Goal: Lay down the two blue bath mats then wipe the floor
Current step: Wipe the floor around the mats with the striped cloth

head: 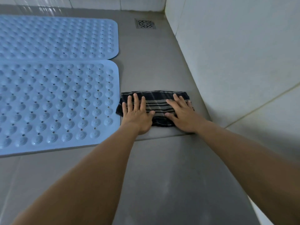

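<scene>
Two blue bath mats lie flat on the grey tiled floor (162,168), side by side. The far mat (56,38) is at the upper left, the near mat (53,104) just below it. Right of the near mat lies a folded dark striped cloth (158,101), its left edge touching the mat's edge. My left hand (138,113) presses flat on the cloth's left half, fingers spread. On the right half my right hand (182,113) rests flat in the same way. Neither hand grips the cloth.
A metal floor drain (145,23) sits near the far corner, beyond the cloth. A light tiled wall (235,54) rises along the right side, close to my right hand. Another tiled wall (97,3) runs along the back.
</scene>
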`<action>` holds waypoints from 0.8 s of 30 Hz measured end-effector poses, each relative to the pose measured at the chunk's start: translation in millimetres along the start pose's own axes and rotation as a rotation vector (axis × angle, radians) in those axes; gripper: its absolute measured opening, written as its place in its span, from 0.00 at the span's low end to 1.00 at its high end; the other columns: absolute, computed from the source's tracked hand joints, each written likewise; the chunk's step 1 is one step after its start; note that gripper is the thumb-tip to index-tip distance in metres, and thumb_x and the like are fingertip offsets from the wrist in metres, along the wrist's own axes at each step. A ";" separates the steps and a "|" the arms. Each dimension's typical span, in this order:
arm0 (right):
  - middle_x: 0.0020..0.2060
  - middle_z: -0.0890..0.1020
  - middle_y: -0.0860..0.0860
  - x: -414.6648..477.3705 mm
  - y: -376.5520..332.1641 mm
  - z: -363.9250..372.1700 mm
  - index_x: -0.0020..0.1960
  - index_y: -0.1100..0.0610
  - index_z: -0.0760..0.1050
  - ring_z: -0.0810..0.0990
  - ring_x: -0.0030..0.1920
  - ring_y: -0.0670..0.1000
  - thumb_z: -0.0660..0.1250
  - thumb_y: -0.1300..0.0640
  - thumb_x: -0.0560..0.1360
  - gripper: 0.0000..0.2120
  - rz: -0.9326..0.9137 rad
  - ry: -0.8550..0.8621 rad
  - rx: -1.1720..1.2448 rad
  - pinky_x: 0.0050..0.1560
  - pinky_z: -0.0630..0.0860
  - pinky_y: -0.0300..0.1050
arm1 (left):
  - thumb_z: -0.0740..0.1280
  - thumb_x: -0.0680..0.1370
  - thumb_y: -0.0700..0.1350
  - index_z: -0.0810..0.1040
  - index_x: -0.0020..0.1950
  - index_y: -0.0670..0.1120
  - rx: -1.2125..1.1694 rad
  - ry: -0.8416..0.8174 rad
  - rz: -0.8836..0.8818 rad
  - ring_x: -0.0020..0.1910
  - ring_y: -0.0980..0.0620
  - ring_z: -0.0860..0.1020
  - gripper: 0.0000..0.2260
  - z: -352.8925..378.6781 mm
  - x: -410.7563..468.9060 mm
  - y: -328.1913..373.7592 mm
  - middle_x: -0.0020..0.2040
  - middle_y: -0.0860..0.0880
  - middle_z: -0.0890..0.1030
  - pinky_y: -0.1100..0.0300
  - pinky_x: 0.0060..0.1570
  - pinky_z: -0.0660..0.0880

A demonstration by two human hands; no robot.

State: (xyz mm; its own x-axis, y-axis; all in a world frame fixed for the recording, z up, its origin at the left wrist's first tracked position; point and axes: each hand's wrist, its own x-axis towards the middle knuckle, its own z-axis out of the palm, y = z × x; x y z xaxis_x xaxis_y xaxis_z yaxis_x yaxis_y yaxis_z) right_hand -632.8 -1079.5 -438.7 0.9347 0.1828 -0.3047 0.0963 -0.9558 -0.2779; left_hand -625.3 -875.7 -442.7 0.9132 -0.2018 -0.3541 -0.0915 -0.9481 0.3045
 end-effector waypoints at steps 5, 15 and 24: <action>0.80 0.36 0.51 -22.6 4.3 -4.1 0.81 0.46 0.40 0.33 0.79 0.53 0.54 0.34 0.80 0.38 -0.024 -0.132 -0.039 0.77 0.35 0.54 | 0.58 0.80 0.57 0.38 0.82 0.47 -0.017 -0.041 0.068 0.79 0.45 0.32 0.38 -1.9 -15.9 -6.8 0.81 0.44 0.34 0.46 0.76 0.33; 0.80 0.54 0.59 -27.4 -7.6 1.3 0.81 0.54 0.50 0.52 0.79 0.61 0.52 0.45 0.85 0.29 -0.021 -0.019 -0.185 0.76 0.52 0.60 | 0.52 0.85 0.53 0.53 0.81 0.43 0.345 0.008 0.200 0.78 0.34 0.52 0.27 -9.5 -20.4 -11.3 0.80 0.36 0.53 0.39 0.74 0.57; 0.50 0.81 0.63 -40.7 -37.1 -14.7 0.54 0.63 0.74 0.79 0.52 0.64 0.56 0.56 0.84 0.12 -0.038 0.088 -0.133 0.42 0.69 0.49 | 0.54 0.83 0.39 0.69 0.58 0.42 0.572 0.150 0.361 0.52 0.38 0.79 0.07 -22.3 -28.4 -10.9 0.53 0.41 0.80 0.47 0.43 0.73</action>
State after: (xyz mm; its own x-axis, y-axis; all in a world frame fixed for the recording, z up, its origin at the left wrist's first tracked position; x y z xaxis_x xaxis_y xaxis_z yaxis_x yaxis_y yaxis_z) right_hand -669.3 -1054.9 -402.5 0.9554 0.2042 -0.2135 0.1714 -0.9717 -0.1624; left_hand -641.4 -854.2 -416.2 0.8274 -0.5323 -0.1791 -0.5576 -0.8168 -0.1484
